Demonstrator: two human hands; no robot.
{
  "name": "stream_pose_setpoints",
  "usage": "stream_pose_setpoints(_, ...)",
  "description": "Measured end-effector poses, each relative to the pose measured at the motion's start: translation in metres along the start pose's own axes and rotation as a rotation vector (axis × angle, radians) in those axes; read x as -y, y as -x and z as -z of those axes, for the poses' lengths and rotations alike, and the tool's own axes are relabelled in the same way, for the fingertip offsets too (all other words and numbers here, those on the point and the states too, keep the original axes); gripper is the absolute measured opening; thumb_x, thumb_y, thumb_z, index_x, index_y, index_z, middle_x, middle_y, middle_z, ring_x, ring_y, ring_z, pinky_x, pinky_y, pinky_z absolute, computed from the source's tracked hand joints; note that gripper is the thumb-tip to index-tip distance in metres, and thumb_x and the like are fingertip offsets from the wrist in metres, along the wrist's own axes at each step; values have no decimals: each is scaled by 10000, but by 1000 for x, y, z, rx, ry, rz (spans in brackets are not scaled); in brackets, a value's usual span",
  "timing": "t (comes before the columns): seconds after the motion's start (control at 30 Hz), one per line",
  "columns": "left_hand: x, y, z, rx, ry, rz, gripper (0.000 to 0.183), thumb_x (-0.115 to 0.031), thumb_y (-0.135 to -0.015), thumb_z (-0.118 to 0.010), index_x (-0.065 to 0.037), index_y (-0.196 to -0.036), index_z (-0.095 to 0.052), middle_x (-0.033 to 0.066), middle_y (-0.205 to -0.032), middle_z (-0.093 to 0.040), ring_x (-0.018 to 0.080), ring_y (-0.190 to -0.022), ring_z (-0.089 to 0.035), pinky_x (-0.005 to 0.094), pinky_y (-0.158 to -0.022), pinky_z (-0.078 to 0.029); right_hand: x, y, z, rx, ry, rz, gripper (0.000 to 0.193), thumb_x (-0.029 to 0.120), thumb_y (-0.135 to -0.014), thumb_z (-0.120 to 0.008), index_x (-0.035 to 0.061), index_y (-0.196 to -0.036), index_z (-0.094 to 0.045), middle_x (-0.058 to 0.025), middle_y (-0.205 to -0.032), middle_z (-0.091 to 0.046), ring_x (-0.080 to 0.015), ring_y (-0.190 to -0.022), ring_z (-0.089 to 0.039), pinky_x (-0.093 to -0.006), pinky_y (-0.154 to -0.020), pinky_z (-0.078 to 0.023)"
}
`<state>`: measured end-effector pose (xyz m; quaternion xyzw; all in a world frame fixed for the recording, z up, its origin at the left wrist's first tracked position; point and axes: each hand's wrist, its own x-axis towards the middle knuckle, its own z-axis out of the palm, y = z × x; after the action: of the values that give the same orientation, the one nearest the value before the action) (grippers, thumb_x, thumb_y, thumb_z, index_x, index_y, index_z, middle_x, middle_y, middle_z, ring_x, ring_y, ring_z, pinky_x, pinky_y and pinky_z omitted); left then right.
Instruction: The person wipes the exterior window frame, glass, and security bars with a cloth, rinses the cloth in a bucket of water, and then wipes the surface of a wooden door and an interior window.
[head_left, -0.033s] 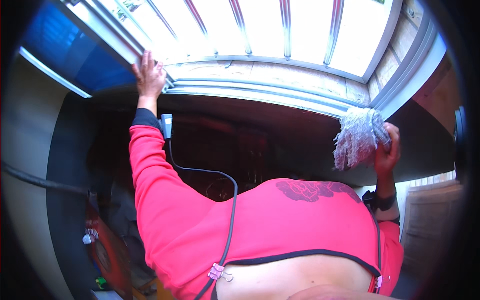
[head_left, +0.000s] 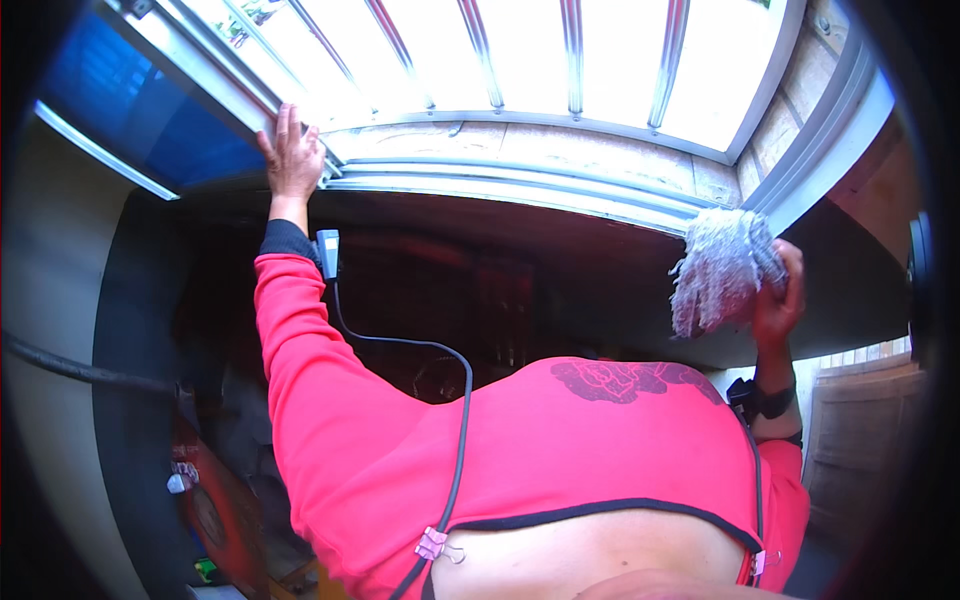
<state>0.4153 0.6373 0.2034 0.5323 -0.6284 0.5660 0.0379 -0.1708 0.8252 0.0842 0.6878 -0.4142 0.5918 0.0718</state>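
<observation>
My left hand (head_left: pixel 290 155) lies flat on the lower left corner of the metal window frame (head_left: pixel 520 185), fingers stretched out and holding nothing. My right hand (head_left: pixel 782 295) is raised at the right and grips a bunched grey-white string mop head (head_left: pixel 720 262), whose strands hang down just below the window's lower right corner. The mop head is close to the sill but I cannot tell whether it touches it. Both my arms are in a red long-sleeved top.
Vertical metal bars (head_left: pixel 570 60) cross the bright window. A dark ledge (head_left: pixel 560 270) runs below the sill. A blue pane (head_left: pixel 130 110) is at the upper left. A grey device with a dark cable (head_left: pixel 327 250) hangs by my left wrist. A black hose (head_left: pixel 70 365) crosses the left.
</observation>
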Motion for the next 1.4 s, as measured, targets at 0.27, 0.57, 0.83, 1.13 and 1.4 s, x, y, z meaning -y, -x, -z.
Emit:
stream_pose_setpoints(0.27,4,26,-18,83,-78,8,234,-305,-800,-463,-216,-956,-613,60,-1372,-228,196,-1299,-127,525,-987,51,-33,35,-11,-205,-115,-233,356,118,-850,-509,11,-1177,-418,-107,-1143,-482,-198,-1051,-451,-324,-919,-329)
stream_pose_setpoints(0.57,35,23,-58,194,-66,11,238,-284,-820,-452,-210,-993,-598,50,-1361,-235,186,-1298,-127,528,-990,-9,-20,-27,-40,-89,-271,-271,389,-21,-837,-458,9,-1216,-378,-92,-1192,-448,-168,-1083,-434,-308,-942,-318)
stream_pose_setpoints(0.83,48,25,-97,294,-75,23,252,-272,-828,-446,-208,-1036,-572,44,-1369,-207,188,-1302,-112,534,-984,-84,-11,-80,-80,137,-262,-206,461,-76,-777,-421,20,-1224,-365,-111,-1216,-422,-206,-1120,-413,-331,-961,-303)
stream_pose_setpoints(1.13,53,45,-126,387,-172,-71,264,-284,-838,-385,-250,-1031,-563,25,-1380,-225,156,-1303,-114,549,-959,131,81,-177,-144,518,-174,-29,385,-81,-783,-417,20,-1154,-423,-107,-1118,-463,-179,-1038,-453,-288,-903,-346)
stream_pose_setpoints(1.4,54,41,-113,486,-2,-63,340,-341,-905,-272,-294,-1142,-512,-13,-1395,-192,120,-1304,-79,506,-995,113,108,-203,-226,683,-321,-44,310,45,-823,-478,96,-1128,-463,-94,-1050,-515,-202,-957,-522,-299,-834,-416)
